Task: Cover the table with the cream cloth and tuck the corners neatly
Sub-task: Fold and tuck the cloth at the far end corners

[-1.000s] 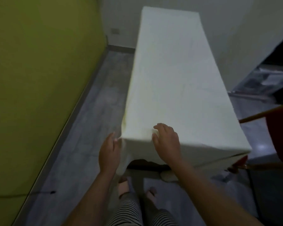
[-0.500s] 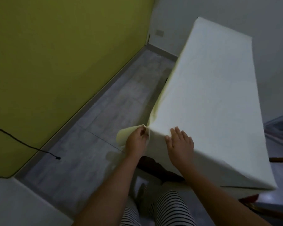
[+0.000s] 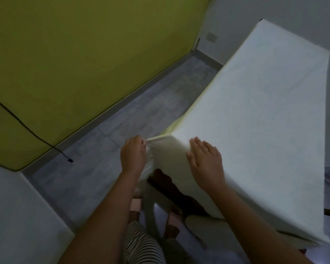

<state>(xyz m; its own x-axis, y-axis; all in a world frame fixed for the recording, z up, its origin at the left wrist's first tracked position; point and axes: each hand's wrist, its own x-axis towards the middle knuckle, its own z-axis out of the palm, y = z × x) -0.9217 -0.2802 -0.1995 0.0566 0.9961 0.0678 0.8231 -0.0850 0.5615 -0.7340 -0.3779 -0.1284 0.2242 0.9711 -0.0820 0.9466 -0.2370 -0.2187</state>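
Pulling the corner flap point(image 3: 156, 138) taut is what's new in the head view. Half a sec ago it bulged loose around the left hand point(image 3: 132, 156); now it runs as a thin straight fold from the worktop's point(image 3: 167, 184) near-left corner out to that hand. The right hand point(image 3: 205, 163) has slid from the top down over the near edge, just right of the corner.

Meaning, prob.: covering is done and the near-left corner tuck is underway, w/ the fold set up but not yet wrapped in.

The cream cloth point(image 3: 255, 121) lies over the whole top and hangs down the left side & near end; dark wood shows below the near hem.

Left grip: closed, pinching the flap's tip btwn thumb & fingers. Right grip: open, fingers straight and spread, pressing the cloth flat and holding nothing.
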